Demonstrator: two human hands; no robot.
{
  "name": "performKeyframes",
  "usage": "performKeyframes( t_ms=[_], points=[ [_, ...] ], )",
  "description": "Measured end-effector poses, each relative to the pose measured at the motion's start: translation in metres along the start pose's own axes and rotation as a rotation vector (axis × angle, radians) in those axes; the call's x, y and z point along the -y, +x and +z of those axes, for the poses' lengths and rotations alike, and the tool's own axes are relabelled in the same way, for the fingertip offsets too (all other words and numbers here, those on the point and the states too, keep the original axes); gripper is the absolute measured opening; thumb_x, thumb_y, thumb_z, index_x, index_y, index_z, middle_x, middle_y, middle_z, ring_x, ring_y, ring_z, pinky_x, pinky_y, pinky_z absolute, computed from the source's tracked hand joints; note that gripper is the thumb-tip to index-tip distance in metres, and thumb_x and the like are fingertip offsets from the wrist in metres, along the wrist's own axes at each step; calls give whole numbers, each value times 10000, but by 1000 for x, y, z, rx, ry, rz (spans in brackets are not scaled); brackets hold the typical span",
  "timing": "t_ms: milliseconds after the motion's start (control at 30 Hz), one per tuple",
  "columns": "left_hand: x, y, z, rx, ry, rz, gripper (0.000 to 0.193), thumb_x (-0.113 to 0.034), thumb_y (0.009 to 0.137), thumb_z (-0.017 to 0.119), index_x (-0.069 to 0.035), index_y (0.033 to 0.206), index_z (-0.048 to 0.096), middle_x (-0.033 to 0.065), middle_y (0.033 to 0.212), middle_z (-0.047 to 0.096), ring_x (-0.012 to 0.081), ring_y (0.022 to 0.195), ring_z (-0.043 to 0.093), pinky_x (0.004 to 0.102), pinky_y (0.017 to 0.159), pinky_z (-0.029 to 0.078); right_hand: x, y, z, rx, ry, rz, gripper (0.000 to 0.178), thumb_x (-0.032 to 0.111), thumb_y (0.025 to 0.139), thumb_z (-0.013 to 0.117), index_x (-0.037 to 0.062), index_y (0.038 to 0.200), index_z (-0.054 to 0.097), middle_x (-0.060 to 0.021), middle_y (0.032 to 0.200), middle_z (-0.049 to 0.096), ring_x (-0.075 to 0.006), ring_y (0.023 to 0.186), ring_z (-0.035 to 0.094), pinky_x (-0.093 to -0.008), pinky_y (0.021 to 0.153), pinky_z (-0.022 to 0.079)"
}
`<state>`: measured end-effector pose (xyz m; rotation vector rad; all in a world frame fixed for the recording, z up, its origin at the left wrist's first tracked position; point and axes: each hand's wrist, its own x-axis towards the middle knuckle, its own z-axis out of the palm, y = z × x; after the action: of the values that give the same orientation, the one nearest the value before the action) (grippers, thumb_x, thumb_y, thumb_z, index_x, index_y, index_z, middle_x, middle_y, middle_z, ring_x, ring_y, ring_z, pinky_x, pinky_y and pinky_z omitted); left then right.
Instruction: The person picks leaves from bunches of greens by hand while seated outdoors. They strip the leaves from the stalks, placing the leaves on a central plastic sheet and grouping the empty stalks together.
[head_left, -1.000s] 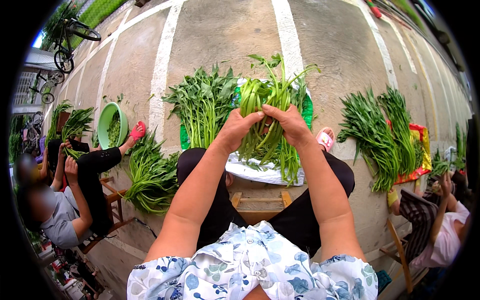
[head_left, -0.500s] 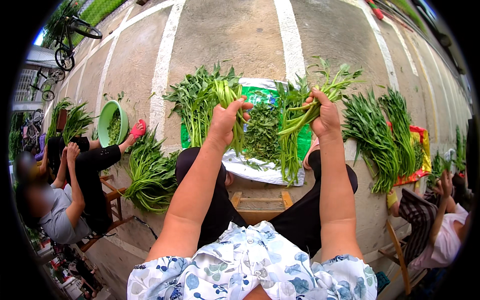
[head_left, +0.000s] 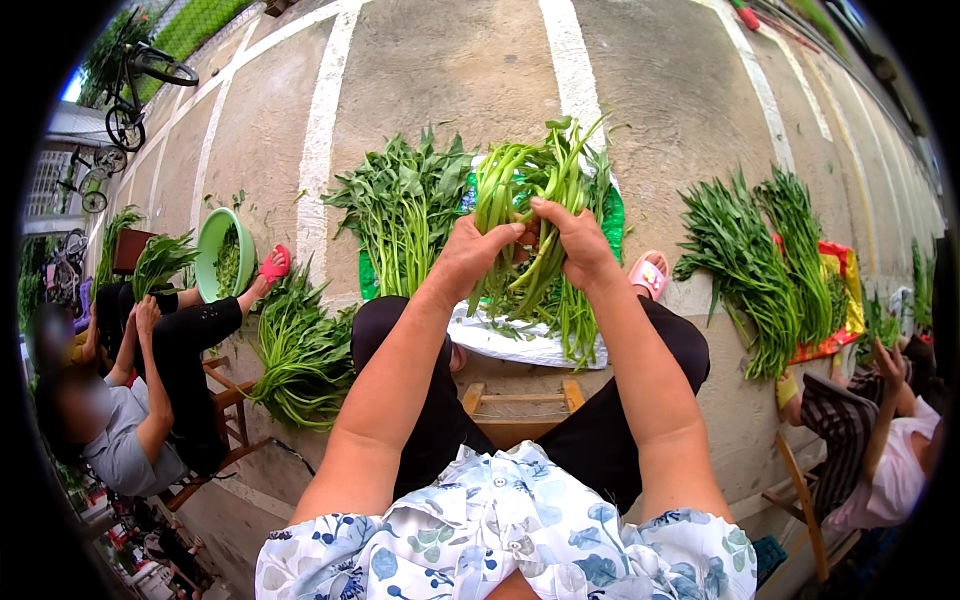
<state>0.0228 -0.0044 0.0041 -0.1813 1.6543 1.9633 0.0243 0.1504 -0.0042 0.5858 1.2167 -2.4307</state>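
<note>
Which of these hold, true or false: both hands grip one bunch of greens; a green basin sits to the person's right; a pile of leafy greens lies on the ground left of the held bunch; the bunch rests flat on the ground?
1. Both the left hand and right hand grip one bunch of greens: true.
2. The green basin is on the right: false, it is on the left.
3. A pile of leafy greens lies left of it: true.
4. The bunch lies flat: false, it is held up.
</note>
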Motion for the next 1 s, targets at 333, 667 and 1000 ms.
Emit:
performKeyframes(
  t_ms=[333, 667, 1000],
  points=[
    [-3, 4, -7, -109, -299, 23, 182, -146, 835, 566, -17, 958, 602, 75, 857, 636, 157, 757, 598, 296, 691, 496, 0, 12, -16, -18, 209, -97, 177, 185, 854, 534, 12, 874, 566, -106, 782, 620, -226, 772, 618, -330, 735, 504],
    [0, 5, -32, -345, -262, 52, 218, -165, 847, 588, -62, 1039, 575, 60, 808, 635, 133, 652, 584, 252, 577, 483, 78, -3, -75, -240, 469, -461, 120, 136, 836, 574, 60, 769, 509, -30, 677, 521, -122, 589, 492, -275, 542, 449],
    [-8, -1, -4, 56, -53, -25, 251, -194, 806, 655, -34, 992, 599, 76, 831, 638, 114, 695, 590, 248, 608, 494, 17, -10, -16, 25, -23, -2, 187, 127, 778, 670, 20, 907, 588, -38, 680, 582, -114, 559, 556, -241, 509, 483]
  ],
)
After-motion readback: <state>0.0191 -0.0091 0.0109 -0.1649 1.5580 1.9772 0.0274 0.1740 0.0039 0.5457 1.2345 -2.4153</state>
